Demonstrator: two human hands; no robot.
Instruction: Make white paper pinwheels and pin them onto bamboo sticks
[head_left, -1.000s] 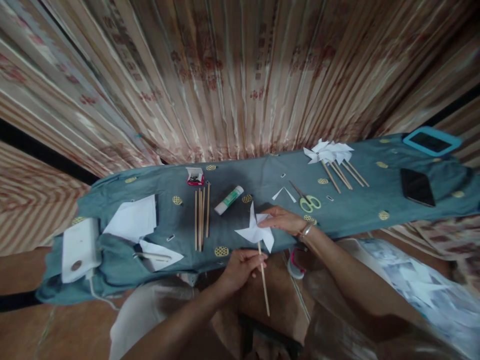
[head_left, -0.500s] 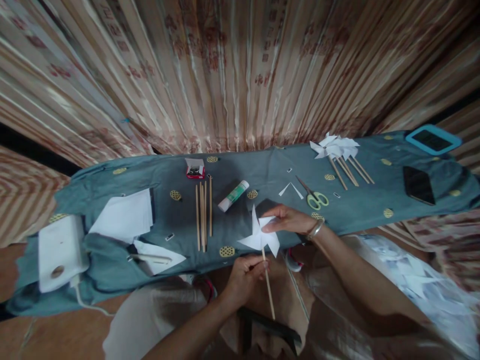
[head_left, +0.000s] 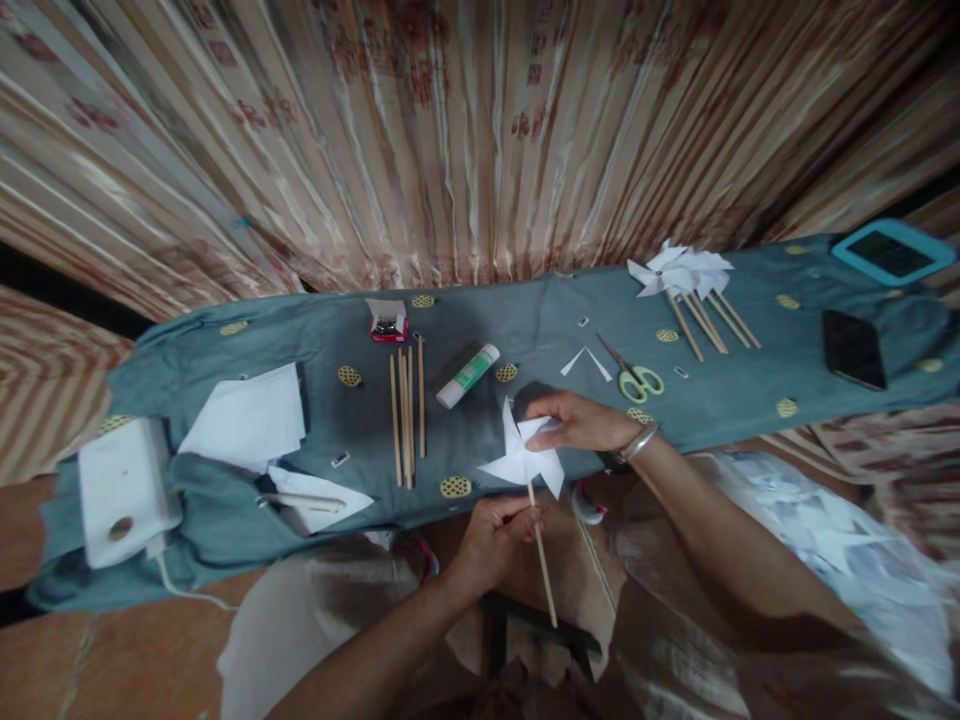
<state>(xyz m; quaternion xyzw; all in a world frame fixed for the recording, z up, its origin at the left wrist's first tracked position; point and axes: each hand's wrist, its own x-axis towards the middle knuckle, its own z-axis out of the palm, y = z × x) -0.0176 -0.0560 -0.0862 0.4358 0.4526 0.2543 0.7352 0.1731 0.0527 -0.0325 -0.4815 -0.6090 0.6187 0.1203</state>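
Note:
A white paper pinwheel (head_left: pixel 517 462) on a thin wooden stick (head_left: pixel 545 570) is held at the near edge of the cloth-covered table. My left hand (head_left: pixel 491 540) pinches the stick just below the paper blades. My right hand (head_left: pixel 581 422), with a bangle at the wrist, grips the pinwheel's upper right blade between thumb and fingers. Beyond the hands lie a green and white glue stick (head_left: pixel 468 376), two thin paper strips (head_left: pixel 586 362) and scissors with light green handles (head_left: pixel 639 382). Several loose wooden sticks (head_left: pixel 406 420) lie side by side to the left.
Finished pinwheels (head_left: pixel 682 270) are heaped at the back right, near a phone (head_left: pixel 853 348) and a blue-framed tablet (head_left: pixel 892 252). At the left are stacked white paper (head_left: pixel 247 415), a folded sheet (head_left: pixel 319 500) under a pen-like tool, and a white corded box (head_left: pixel 124 490). A small red box (head_left: pixel 388 322) stands behind the sticks.
The view has shifted slightly. Both hands keep their hold on the pinwheel and stick, and the right fingers have moved a little on the blade.

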